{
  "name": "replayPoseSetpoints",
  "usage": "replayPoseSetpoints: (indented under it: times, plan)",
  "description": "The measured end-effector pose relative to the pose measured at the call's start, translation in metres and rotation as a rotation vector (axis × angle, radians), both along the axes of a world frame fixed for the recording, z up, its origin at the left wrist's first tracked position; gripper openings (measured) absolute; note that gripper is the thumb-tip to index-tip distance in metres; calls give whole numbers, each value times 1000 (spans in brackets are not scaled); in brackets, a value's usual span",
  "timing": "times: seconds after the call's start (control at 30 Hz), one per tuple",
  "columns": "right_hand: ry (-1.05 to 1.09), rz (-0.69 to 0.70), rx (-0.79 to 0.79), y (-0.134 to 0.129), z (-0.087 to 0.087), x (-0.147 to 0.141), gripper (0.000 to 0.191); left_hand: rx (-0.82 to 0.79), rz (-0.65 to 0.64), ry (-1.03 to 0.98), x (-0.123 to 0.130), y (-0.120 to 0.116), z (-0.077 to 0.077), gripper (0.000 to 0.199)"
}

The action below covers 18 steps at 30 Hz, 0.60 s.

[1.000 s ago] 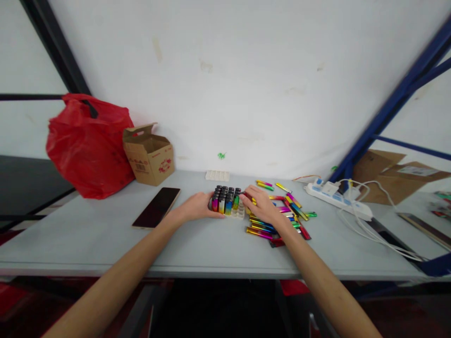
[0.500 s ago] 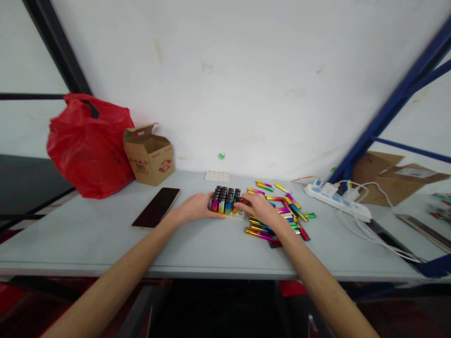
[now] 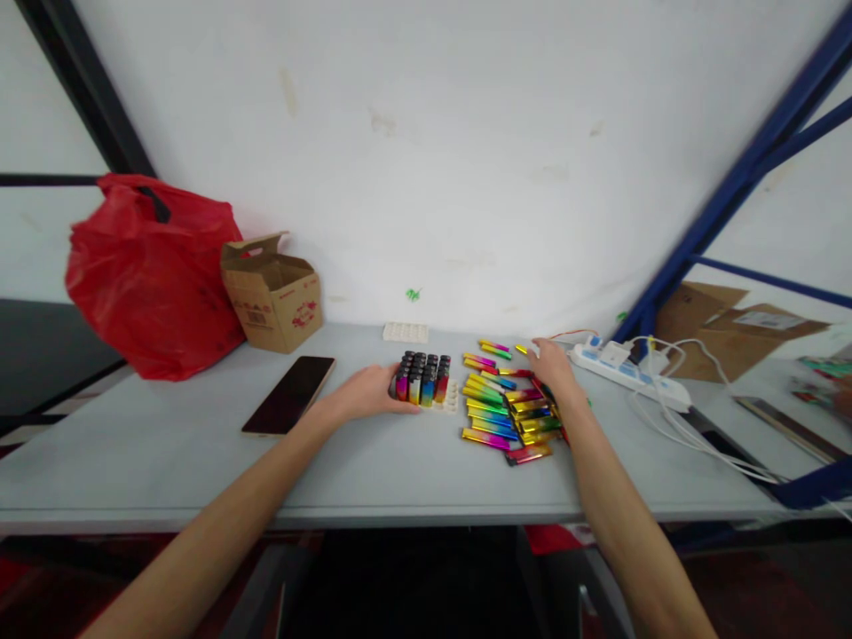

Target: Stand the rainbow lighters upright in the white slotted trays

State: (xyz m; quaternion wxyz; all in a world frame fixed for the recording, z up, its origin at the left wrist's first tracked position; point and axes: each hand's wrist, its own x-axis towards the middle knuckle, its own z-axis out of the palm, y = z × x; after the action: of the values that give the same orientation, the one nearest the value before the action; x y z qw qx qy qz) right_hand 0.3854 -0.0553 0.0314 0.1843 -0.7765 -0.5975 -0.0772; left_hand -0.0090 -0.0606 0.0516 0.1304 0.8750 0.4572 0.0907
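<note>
My left hand is closed on the left side of a white tray. Several lighters stand upright in its slots, their black tops up and shiny coloured bodies below. The slots showing along the tray's right side have no lighter in them. Over at the far right of a loose pile of lighters, my right hand reaches down to a yellow lighter. The hand covers one end of that lighter, so whether the fingers grip it is hidden.
Behind the filled tray lies a second white tray. On the left are a dark-screened phone, an open cardboard box and a red plastic bag. A white power strip with cables lies right of the pile. A wall closes the back.
My right hand has left the tray and moved right to the far side of the pile. A lighter now stands upright where that hand was. My left hand stays at the tray.
</note>
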Motion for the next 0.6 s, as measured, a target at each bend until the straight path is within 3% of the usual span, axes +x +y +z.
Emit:
replayPoseSetpoints:
  times: [0.1, 0.23, 0.4, 0.5, 0.6]
  plan:
    - [3, -72, -85, 3, -10, 17, 39, -1, 10, 4, 0, 1, -2, 87]
    - [1, -114, -105, 3, -15, 18, 34, 6, 14, 19, 0, 1, -2, 87]
    - [6, -79, 5, 7, -14, 17, 28, -1, 7, 15, 1, -1, 1, 83]
    - [149, 11, 153, 8, -8, 14, 30, -15, 16, 5, 1, -2, 2, 82]
    - [456, 83, 258, 7, 2, 4, 45, -23, 18, -5, 1, -3, 3, 80]
